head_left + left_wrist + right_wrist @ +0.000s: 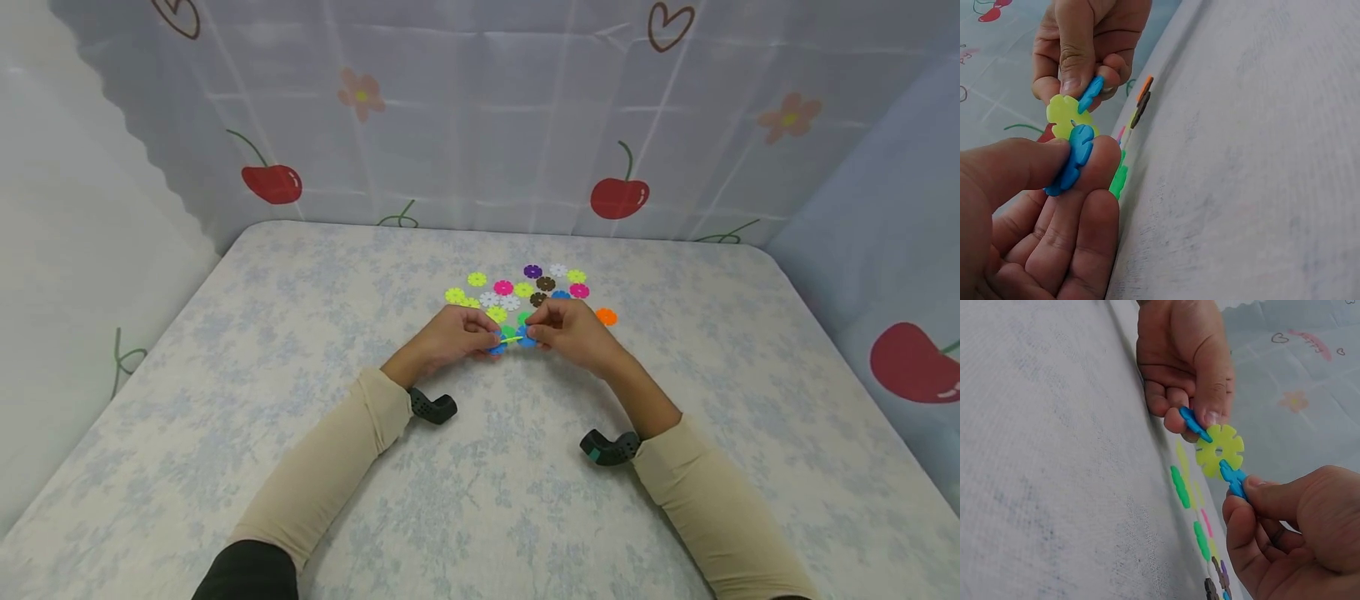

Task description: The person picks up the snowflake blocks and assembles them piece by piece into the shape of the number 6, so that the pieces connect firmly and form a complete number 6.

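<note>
My left hand (455,337) pinches a blue notched disc (1074,164) between thumb and fingers. Another blue disc (1234,480) is pinched in my right hand (576,335). Between them a yellow-green disc (1219,451) joins the two blue ones, which sit in its opposite edges at an angle to its face. The joined pieces are held above the table, seen nearly edge-on in the head view. Fingertips cover part of each blue disc.
Loose notched discs lie beyond the hands on the patterned tablecloth (480,500): a purple one (532,272), an orange one (607,317) at the right, and several yellow-green, white, pink, brown and green ones. A printed curtain (480,125) hangs behind the table.
</note>
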The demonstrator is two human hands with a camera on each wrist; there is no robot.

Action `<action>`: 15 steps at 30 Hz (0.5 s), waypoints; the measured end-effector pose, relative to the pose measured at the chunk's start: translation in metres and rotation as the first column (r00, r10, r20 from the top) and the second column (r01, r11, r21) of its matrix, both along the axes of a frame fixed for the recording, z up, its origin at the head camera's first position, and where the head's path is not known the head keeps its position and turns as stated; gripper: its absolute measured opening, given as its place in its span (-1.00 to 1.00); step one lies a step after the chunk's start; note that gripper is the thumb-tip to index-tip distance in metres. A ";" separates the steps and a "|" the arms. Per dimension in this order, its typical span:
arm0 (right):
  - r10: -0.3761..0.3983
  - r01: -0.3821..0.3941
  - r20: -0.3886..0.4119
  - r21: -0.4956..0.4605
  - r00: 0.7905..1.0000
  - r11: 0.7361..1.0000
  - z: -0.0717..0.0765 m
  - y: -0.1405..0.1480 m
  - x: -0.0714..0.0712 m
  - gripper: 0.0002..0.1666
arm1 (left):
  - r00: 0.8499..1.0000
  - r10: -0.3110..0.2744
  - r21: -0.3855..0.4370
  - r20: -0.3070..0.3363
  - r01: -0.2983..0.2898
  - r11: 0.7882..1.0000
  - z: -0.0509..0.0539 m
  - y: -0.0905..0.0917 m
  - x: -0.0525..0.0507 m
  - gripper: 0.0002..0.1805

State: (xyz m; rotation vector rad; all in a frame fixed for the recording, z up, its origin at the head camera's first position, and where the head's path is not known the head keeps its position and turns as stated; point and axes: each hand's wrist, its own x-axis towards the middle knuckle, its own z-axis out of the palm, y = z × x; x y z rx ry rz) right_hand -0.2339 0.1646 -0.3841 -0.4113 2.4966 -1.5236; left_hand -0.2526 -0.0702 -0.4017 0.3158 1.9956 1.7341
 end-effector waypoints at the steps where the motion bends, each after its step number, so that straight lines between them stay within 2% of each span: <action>1: -0.005 0.005 0.002 -0.002 1.000 1.000 0.000 0.000 0.000 -0.94 | 1.000 0.001 0.003 0.001 -0.001 1.000 0.000 0.000 0.000 -0.87; 5: -0.013 0.013 0.011 0.002 1.000 1.000 0.002 0.000 0.001 -0.92 | 1.000 -0.016 0.013 0.005 0.016 1.000 -0.001 0.000 0.000 -0.88; 8: 0.005 -0.005 0.011 0.004 1.000 1.000 0.002 0.002 0.001 -0.89 | 0.997 -0.071 -0.028 -0.031 0.071 0.997 -0.002 -0.001 -0.001 -0.88; 12: 0.042 -0.042 0.022 0.004 0.999 0.999 0.001 0.002 -0.001 -0.86 | 0.974 -0.192 -0.133 -0.120 0.176 0.975 -0.001 -0.004 -0.002 -0.87; 15: 0.059 -0.060 0.033 0.014 0.998 0.998 0.000 0.002 -0.001 -0.84 | 0.956 -0.248 -0.181 -0.154 0.220 0.959 0.001 -0.005 -0.002 -0.84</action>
